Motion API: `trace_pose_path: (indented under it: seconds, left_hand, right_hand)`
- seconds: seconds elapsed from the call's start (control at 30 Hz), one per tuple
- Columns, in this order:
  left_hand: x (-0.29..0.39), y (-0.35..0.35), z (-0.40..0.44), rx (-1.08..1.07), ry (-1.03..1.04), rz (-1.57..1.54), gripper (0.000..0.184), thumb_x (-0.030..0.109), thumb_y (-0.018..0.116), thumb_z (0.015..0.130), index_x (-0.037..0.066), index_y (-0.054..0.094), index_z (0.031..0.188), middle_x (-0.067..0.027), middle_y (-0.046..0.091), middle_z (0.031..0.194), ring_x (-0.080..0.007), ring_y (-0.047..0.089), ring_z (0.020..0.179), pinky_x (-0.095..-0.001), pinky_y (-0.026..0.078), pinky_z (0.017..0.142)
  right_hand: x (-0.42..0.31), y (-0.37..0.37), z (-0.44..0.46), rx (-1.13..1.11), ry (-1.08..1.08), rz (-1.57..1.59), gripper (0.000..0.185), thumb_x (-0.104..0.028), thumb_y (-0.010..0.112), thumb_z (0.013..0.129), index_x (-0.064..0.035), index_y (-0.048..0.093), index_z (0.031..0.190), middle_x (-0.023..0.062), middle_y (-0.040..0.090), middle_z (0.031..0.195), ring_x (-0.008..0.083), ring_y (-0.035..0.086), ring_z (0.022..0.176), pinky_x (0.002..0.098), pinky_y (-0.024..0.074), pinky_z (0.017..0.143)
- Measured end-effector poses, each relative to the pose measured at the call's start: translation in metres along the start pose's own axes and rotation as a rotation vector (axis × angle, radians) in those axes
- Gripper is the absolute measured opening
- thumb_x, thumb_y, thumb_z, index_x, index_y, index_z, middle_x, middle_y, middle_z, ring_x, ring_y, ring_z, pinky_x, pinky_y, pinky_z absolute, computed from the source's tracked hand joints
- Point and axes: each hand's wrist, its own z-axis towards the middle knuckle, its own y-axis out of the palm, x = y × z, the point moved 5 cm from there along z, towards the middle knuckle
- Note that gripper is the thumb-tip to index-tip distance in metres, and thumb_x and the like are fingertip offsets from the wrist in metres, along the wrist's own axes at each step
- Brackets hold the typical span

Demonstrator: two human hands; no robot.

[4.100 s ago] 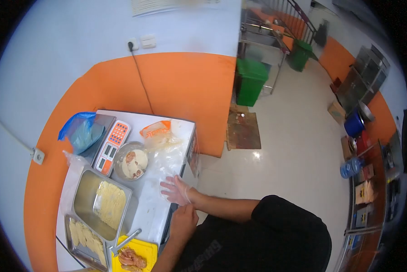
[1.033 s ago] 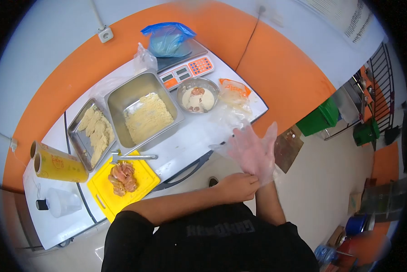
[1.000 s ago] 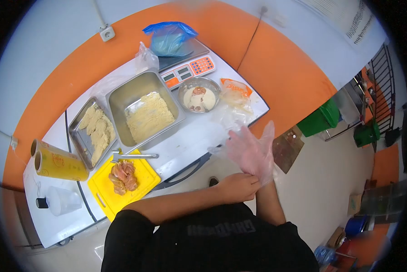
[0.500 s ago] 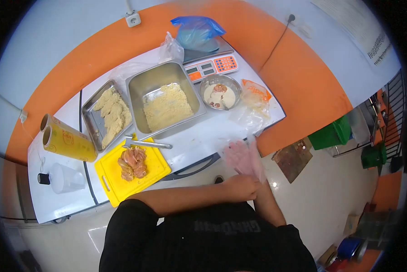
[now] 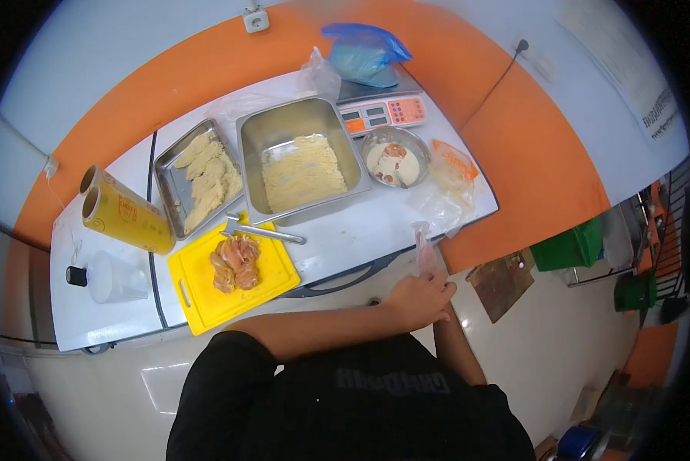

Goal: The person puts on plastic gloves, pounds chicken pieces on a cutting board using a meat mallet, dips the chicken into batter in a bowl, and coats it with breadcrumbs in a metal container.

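Note:
My left hand (image 5: 420,300) reaches across my body and is closed at my right wrist, pinching the cuff of a clear plastic glove. My right hand (image 5: 428,252) is inside that glove, seen edge-on, fingers stretched away from me past the table edge; my left hand partly covers it. On the yellow cutting board (image 5: 195,288) lie raw meat pieces (image 5: 236,263). A metal meat mallet (image 5: 264,232) rests across the board's far edge. Beyond it stands a deep steel pan (image 5: 251,154) holding pale crumbs (image 5: 306,175).
A steel tray (image 5: 168,180) holds breaded pieces. A metal bowl (image 5: 418,146) contains white powder and meat. Around them are a scale (image 5: 383,114), plastic bags (image 5: 445,192), two film rolls (image 5: 130,219) and a translucent cup (image 5: 117,278). A mat (image 5: 501,286) lies on the floor.
My right hand has turned from spread fingers to edge-on with fingers together. My left hand has shifted slightly farther from me at the wrist. The whole view has shifted a little.

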Motion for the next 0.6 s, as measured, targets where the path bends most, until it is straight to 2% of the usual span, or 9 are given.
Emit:
trace_pose_path:
  seconds: [0.07,0.17,0.27,0.37,0.47,0.6]
  left_hand:
    - [-0.006,0.008,0.002,-0.085,-0.065,0.061,0.026,0.019,0.060,0.082,0.005,0.053,0.102,-0.0168,0.056,0.099,-0.0285,0.065,0.085,-0.0377,0.055,0.057]
    - [-0.011,0.008,0.004,-0.090,-0.072,0.015,0.025,0.013,0.059,0.080,0.004,0.052,0.103,-0.0168,0.058,0.097,-0.0291,0.066,0.084,-0.0382,0.056,0.058]
    - [-0.011,0.006,0.006,-0.140,-0.040,-0.020,0.024,0.013,0.058,0.081,0.003,0.053,0.102,-0.0159,0.060,0.096,-0.0302,0.067,0.082,-0.0395,0.057,0.061]
    - [-0.006,-0.006,0.005,0.028,-0.158,-0.067,0.021,0.011,0.057,0.082,0.003,0.056,0.101,-0.0152,0.061,0.096,-0.0316,0.067,0.085,-0.0426,0.057,0.064]
    - [-0.017,0.005,0.011,-0.301,-0.212,-0.146,0.017,0.010,0.056,0.083,0.003,0.058,0.098,-0.0141,0.062,0.096,-0.0316,0.066,0.090,-0.0434,0.056,0.069]
    - [-0.001,0.019,0.012,-0.208,0.051,-0.119,0.013,0.010,0.055,0.083,0.002,0.060,0.093,-0.0146,0.063,0.092,-0.0318,0.066,0.091,-0.0422,0.056,0.072]
  right_hand:
    - [-0.007,-0.008,-0.002,0.051,0.092,0.147,0.060,-0.035,0.041,0.100,-0.0069,0.024,0.150,0.0195,0.024,0.152,0.0347,0.027,0.139,0.0446,0.0210,0.115]
    - [-0.018,-0.011,-0.005,0.125,0.205,0.376,0.059,-0.034,0.041,0.100,-0.0056,0.024,0.149,0.0191,0.024,0.152,0.0329,0.026,0.140,0.0434,0.0215,0.115]
    - [-0.026,-0.011,-0.007,0.180,0.283,0.553,0.059,-0.033,0.040,0.100,-0.0042,0.024,0.149,0.0187,0.024,0.152,0.0311,0.026,0.140,0.0423,0.0219,0.115]
    - [-0.031,-0.011,-0.009,0.218,0.344,0.700,0.058,-0.032,0.039,0.101,-0.0029,0.024,0.149,0.0183,0.024,0.152,0.0294,0.025,0.140,0.0411,0.0224,0.115]
    - [-0.032,-0.012,-0.005,0.210,0.415,0.787,0.058,-0.031,0.038,0.101,-0.0016,0.024,0.149,0.0179,0.024,0.152,0.0276,0.024,0.141,0.0400,0.0229,0.115]
    - [-0.032,-0.010,0.011,0.101,0.519,0.739,0.057,-0.030,0.037,0.102,0.0002,0.024,0.148,0.0174,0.025,0.152,0.0252,0.024,0.141,0.0384,0.0235,0.115]
